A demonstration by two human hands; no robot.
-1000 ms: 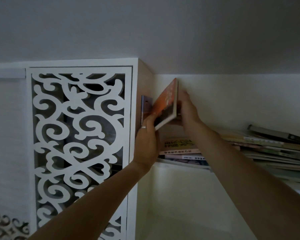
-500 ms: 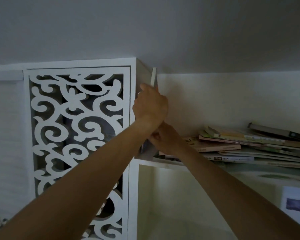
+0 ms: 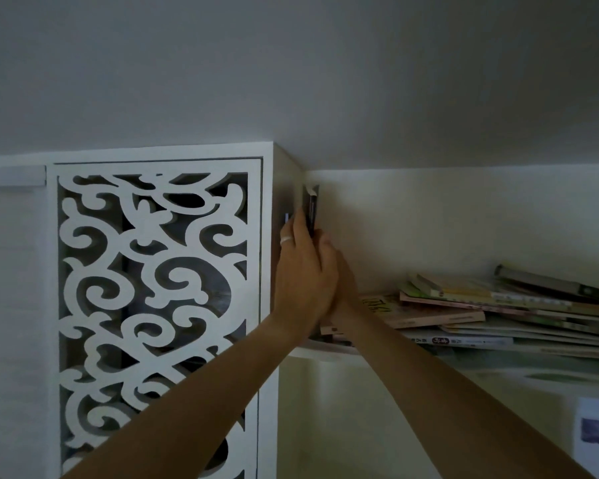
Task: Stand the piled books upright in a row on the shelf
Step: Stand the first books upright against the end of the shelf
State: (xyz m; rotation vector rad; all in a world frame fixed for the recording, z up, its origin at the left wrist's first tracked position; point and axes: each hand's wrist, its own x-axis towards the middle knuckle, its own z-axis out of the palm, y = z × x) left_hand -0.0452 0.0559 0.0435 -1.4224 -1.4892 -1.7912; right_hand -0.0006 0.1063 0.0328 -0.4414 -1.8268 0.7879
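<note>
At the shelf's [image 3: 322, 352] left end: left hand [image 3: 300, 271] flat against upright book [image 3: 311, 209], no longer gripping its top. Right hand [image 3: 336, 271] has risen behind it; grip unclear. Piled books [image 3: 481, 309] unchanged, right.

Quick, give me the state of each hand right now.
Left hand: fingers straight, pressed flat against the upright book.
Right hand: mostly hidden behind the left; grip cannot be told.

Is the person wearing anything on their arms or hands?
Both arms are bare as far as the picture shows, with no sleeves, gloves or watch in sight. The left hand has a pale ring on one finger. The right hand is mostly hidden behind the left, and nothing worn shows on it.
</note>
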